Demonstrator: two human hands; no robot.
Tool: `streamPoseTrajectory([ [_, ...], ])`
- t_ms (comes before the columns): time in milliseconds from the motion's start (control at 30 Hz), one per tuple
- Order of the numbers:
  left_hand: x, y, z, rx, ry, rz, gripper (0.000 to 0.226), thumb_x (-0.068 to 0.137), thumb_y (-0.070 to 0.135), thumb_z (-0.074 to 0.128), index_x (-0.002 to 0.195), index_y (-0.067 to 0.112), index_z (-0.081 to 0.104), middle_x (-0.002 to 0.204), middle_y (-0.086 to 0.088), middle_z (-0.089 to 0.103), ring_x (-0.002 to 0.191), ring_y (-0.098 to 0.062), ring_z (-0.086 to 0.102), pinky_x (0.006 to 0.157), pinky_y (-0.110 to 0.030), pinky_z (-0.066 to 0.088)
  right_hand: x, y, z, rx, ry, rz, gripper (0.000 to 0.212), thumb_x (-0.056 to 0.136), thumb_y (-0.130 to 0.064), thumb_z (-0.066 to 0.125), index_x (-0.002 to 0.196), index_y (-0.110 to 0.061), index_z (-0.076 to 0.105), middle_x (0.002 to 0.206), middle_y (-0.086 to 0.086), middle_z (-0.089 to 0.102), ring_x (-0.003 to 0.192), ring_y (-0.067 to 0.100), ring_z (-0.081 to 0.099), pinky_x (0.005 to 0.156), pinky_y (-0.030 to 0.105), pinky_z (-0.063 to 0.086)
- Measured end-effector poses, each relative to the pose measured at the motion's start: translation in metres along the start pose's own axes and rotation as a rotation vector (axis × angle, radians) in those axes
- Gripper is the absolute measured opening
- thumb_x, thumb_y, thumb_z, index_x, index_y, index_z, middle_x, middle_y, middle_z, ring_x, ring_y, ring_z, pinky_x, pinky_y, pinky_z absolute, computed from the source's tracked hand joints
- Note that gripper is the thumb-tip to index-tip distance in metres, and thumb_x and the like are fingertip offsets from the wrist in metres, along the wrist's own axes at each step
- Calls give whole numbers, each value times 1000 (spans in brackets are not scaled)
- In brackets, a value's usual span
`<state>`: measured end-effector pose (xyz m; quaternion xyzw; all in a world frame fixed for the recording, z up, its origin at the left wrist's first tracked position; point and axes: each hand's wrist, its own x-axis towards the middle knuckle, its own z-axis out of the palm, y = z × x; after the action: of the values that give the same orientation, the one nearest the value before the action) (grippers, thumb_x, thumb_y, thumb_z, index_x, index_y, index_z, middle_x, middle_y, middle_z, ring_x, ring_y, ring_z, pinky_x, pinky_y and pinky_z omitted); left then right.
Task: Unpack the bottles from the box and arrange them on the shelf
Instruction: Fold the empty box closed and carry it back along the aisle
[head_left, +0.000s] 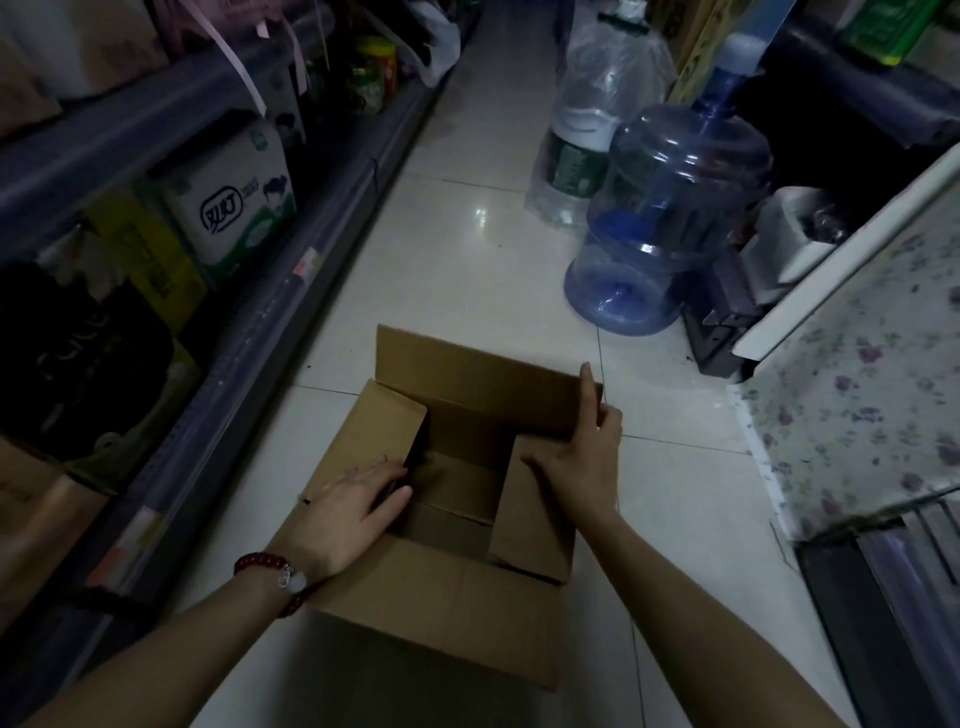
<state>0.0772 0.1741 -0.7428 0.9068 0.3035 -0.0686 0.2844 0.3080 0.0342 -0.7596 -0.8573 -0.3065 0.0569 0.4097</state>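
Note:
A brown cardboard box sits on the white tiled floor in front of me, its flaps partly open. My left hand, with a red bead bracelet on the wrist, lies flat on the left inner flap, fingers straight toward the opening. My right hand rests on the right inner flap, while its fingers reach up against the far flap's right edge. The inside of the box is dark; I see only cardboard and no bottles in it. The shelf runs along the left.
The left shelf holds milk cartons, yellow boxes and dark bags. Two large water jugs stand on the floor beyond the box at the right. A floral-covered counter and dark racks are on the right. The aisle floor stretches ahead.

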Motion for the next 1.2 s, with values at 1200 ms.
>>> streamPoseTrajectory([
  [1200,-64,-60,-14,-54,179,87,100,64,93,12,146,38,22,158,10,17,146,-9,11,120,-37,13,-55,2,-28,-128,-349,92,49,99,-39,44,142,-16,45,155,5,34,146,21,26,117,30,19],
])
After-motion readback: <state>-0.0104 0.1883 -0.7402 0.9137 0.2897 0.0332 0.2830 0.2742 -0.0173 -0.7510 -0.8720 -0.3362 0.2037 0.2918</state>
